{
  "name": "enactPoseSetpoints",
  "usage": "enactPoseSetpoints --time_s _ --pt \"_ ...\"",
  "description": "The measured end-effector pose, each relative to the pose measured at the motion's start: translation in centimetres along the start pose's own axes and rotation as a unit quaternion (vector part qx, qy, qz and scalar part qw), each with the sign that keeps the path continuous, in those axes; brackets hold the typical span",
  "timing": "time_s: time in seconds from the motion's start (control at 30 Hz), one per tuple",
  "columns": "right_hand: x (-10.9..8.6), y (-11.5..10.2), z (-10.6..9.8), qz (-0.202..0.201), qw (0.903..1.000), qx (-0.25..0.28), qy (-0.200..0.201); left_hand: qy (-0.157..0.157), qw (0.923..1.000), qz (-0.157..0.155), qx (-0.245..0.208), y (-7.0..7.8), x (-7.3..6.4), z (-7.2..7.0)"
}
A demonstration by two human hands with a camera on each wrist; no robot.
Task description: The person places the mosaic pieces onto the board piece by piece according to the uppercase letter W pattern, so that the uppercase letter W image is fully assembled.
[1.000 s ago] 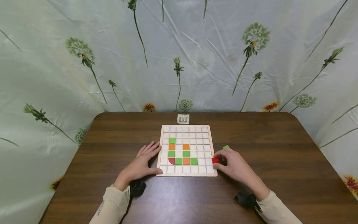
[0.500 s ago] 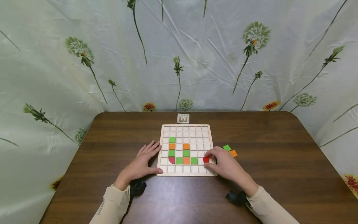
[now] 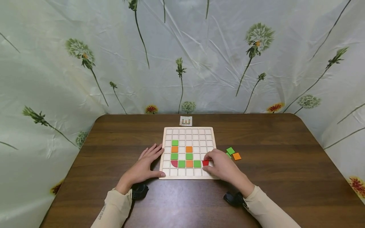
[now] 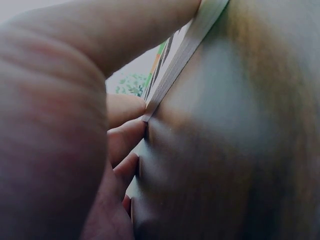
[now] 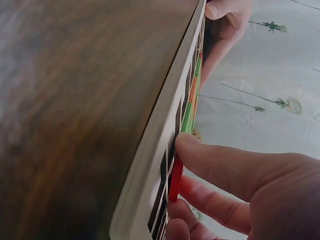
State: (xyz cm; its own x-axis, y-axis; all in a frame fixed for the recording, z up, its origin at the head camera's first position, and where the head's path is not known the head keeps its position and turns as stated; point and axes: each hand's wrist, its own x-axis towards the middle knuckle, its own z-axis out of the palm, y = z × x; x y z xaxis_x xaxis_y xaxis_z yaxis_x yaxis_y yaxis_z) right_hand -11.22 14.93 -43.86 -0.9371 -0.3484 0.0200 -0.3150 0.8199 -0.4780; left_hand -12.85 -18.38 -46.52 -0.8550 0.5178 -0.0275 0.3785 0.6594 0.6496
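A light wooden grid board (image 3: 188, 178) lies on the table, seen whole in the head view. My right hand (image 3: 223, 164) pinches a red tile (image 3: 205, 163) between thumb and fingers, low over the right part of the board, just right of a green tile (image 3: 197, 163) in the same row. In the right wrist view the red tile (image 5: 175, 179) stands edge-on at the grid; its full shape is partly hidden. My left hand (image 3: 142, 166) rests along the board's left edge, fingers spread, thumb (image 3: 162, 174) at the lower left corner. A dark-red quarter-circle tile (image 3: 174, 163) sits in the grid.
Several green and orange tiles, such as an orange tile (image 3: 189, 149), fill cells on the board. Loose beside my right hand lie green tiles (image 3: 230, 150) and an orange tile (image 3: 236, 156). A small pattern card (image 3: 186, 121) lies behind the board on the brown table (image 3: 128, 133).
My right hand has carried the red tile leftward from the board's right edge to beside the row's green tile. The loose tiles have come into view behind it. My left hand stays put.
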Motion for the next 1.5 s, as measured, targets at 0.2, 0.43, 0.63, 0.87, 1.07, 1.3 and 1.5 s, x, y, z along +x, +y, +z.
enactPoseSetpoints --time_s 0.2,0.43,0.63,0.87,1.07,1.3,1.5 --pt "0.2 -0.2 0.1 -0.002 1.0 -0.008 0.002 0.003 1.0 0.003 -0.001 -0.1 0.0 0.0" --pt "0.1 -0.2 0.1 0.009 0.9999 0.003 -0.004 0.003 1.0 0.004 -0.004 -0.1 0.0 0.0" --pt "-0.3 0.4 -0.3 0.013 0.9992 0.037 -0.006 -0.003 1.0 -0.005 -0.006 -0.2 0.0 0.2" --pt "-0.2 0.8 -0.2 -0.031 0.9988 0.035 0.014 0.005 1.0 0.007 0.004 -0.3 0.0 0.2" --pt "0.0 0.8 -0.2 -0.035 0.9984 0.043 0.012 0.004 1.0 0.004 0.003 -0.3 0.0 0.1" --pt "-0.6 1.4 -1.4 -0.008 0.9973 0.073 0.007 0.004 1.0 0.003 0.002 -0.2 0.1 0.0" --pt "-1.8 3.3 -2.8 0.0 0.9968 0.073 0.031 0.006 0.9999 0.006 0.007 -0.2 0.1 0.1"
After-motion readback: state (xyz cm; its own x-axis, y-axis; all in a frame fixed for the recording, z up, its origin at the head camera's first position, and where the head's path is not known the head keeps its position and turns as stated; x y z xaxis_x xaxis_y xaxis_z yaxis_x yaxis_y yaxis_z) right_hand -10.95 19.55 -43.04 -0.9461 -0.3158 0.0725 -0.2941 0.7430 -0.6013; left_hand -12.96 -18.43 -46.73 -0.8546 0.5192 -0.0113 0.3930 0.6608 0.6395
